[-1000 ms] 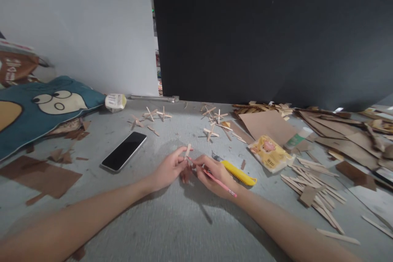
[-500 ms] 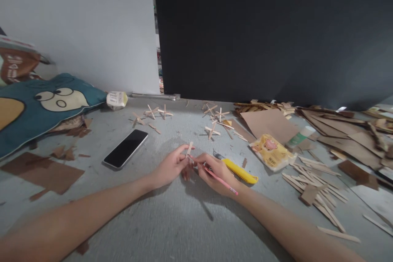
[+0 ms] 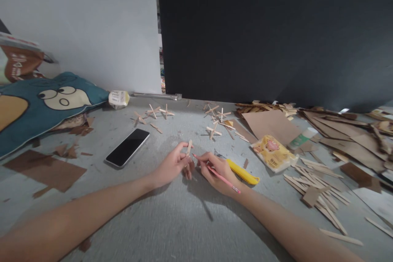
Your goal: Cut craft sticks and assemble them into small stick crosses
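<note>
Pinched in my left hand (image 3: 172, 166) is a short wooden craft stick (image 3: 189, 147), held up at a slant above the grey table. My right hand (image 3: 216, 172) grips a pink pencil (image 3: 224, 180) in a writing hold, its tip pointing left, a small gap away from the stick. A yellow utility knife (image 3: 242, 171) lies just beyond my right hand, close to its knuckles. Past both hands stand small crossed-stick pieces (image 3: 214, 131), with more crossed sticks (image 3: 166, 111) at the back left.
A smartphone (image 3: 128, 148) lies left of my hands, near brown cardboard (image 3: 46, 170) and a blue cushion (image 3: 61, 102). On the right are a yellow packet (image 3: 274, 152), a glue stick (image 3: 302, 138), loose craft sticks (image 3: 328, 200) and cardboard sheets (image 3: 346, 127). A black panel (image 3: 270, 37) stands behind.
The pencil tip has drawn back to the right, off the craft stick. My left hand still holds the stick. The whole view has shifted slightly.
</note>
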Demonstrator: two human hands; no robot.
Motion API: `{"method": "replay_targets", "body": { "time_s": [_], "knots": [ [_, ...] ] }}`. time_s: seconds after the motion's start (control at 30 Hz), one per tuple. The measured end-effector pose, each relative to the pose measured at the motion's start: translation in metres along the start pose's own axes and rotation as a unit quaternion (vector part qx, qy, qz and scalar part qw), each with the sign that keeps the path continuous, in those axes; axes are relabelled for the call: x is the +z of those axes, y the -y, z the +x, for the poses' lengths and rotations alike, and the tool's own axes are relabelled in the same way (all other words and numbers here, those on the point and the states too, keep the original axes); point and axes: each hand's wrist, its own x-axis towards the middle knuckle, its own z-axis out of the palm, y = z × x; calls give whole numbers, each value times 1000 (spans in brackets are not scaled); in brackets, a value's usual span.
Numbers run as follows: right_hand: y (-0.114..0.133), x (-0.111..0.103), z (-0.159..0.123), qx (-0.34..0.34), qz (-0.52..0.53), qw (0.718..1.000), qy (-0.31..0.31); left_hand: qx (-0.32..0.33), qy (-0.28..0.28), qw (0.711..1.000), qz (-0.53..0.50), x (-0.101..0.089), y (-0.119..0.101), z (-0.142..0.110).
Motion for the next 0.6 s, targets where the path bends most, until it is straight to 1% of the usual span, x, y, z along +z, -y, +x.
{"method": "replay_targets", "body": {
  "time_s": [0.1,0.17,0.3,0.4,0.53,0.6],
  "knots": [
    [3,-1,0,-11,-10,1000,6,1,-7,1000,-2,0,-1,0],
    [3,-1,0,-6,-5,1000,4,1,-13,1000,6,1,-2,0],
    [0,0,-3,2,5,1000,-6,-12,-45,999,27,0,-3,0],
    [-2,0,-3,-7,6,999,-43,-4,-52,997,50,-1,-2,0],
    [-2,-1,4,-32,-29,991,-125,9,-59,992,112,-2,-1,1],
    [-3,-1,8,-50,-47,988,-137,6,-63,989,135,-2,-2,1]
  ]
}}
